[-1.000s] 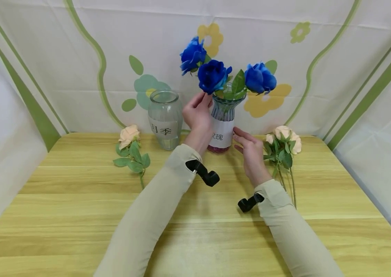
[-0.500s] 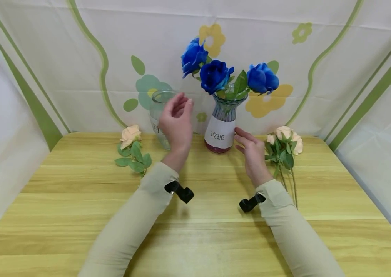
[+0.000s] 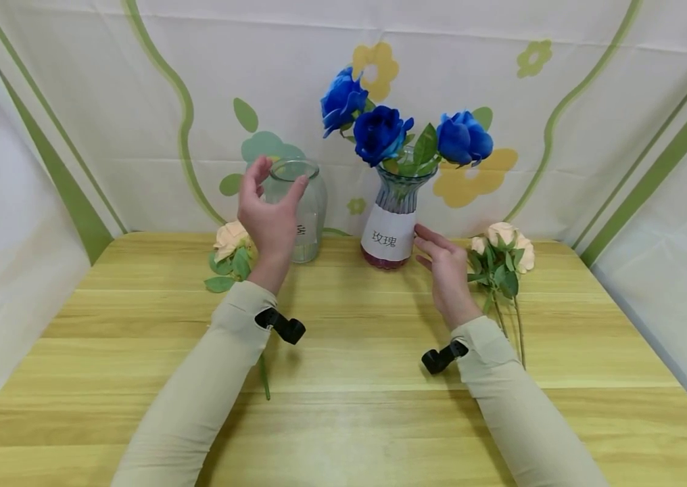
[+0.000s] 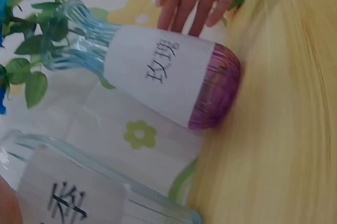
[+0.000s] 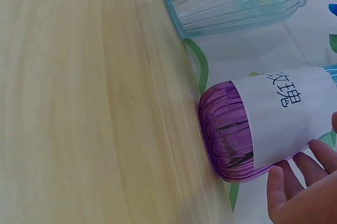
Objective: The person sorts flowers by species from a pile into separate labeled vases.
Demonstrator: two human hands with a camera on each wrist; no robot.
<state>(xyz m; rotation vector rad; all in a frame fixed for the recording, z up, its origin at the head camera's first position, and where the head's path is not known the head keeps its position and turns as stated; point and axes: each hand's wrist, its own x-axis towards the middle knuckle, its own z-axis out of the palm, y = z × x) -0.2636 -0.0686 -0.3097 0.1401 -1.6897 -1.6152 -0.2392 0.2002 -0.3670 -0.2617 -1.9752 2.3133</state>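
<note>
My left hand (image 3: 270, 220) is raised in front of the clear glass vase (image 3: 312, 216), thumb and fingers spread apart with nothing between them. It hides part of that vase and its paper label. The blue and purple glass vase (image 3: 397, 196) stands upright with several blue roses (image 3: 382, 134) in it and a white label (image 4: 152, 71) around its body. At its right side is my right hand (image 3: 448, 270), fingers extended. In the right wrist view the fingertips (image 5: 318, 150) touch the vase's side.
One peach flower (image 3: 230, 238) lies on the wooden table (image 3: 343, 406) at the left, partly behind my left arm. Several peach blooms (image 3: 504, 238) with long stems lie right of my right hand. A printed cloth (image 3: 270, 61) hangs close behind the vases.
My left hand has drawn away from the blue roses and moved left to the clear vase, its thumb and fingers spreading. My right hand stays beside the purple-based vase.
</note>
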